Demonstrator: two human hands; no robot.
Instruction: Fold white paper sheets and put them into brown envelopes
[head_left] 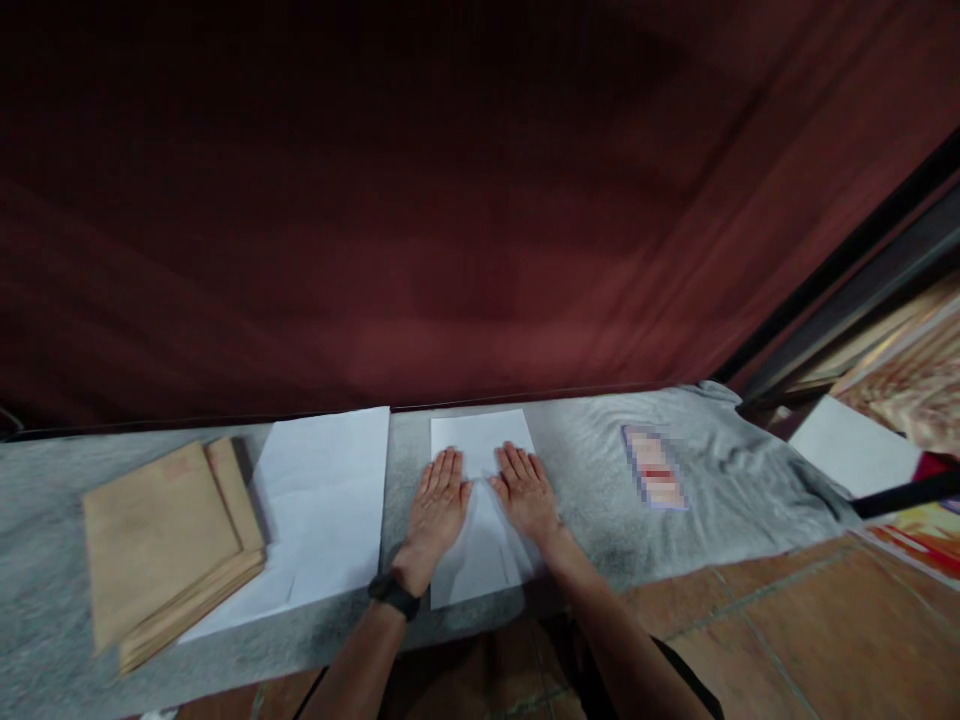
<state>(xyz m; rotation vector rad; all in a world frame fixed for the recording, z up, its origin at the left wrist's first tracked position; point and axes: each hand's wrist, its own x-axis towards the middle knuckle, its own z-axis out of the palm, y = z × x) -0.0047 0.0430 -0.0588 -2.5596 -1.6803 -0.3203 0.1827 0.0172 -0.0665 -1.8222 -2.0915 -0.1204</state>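
Note:
A narrow white sheet of paper [480,560] lies in front of me on a grey cloth-covered surface. My left hand [441,500] rests flat on its left side, fingers extended and pointing away from me. On the right side of the same sheet, my right hand [526,495] is also laid flat with its fingers stretched out. Neither hand grips anything. Just left of my left hand is a larger stack of white paper [330,500]. Whether the sheet under my hands is folded, I cannot tell.
Brown paper envelopes [161,535] are piled at the left, partly over the white stack. A blurred-out rectangular card [654,468] lies to the right on the grey cloth [739,480]. A dark red curtain [450,300] rises behind. Tiled floor [750,620] shows below.

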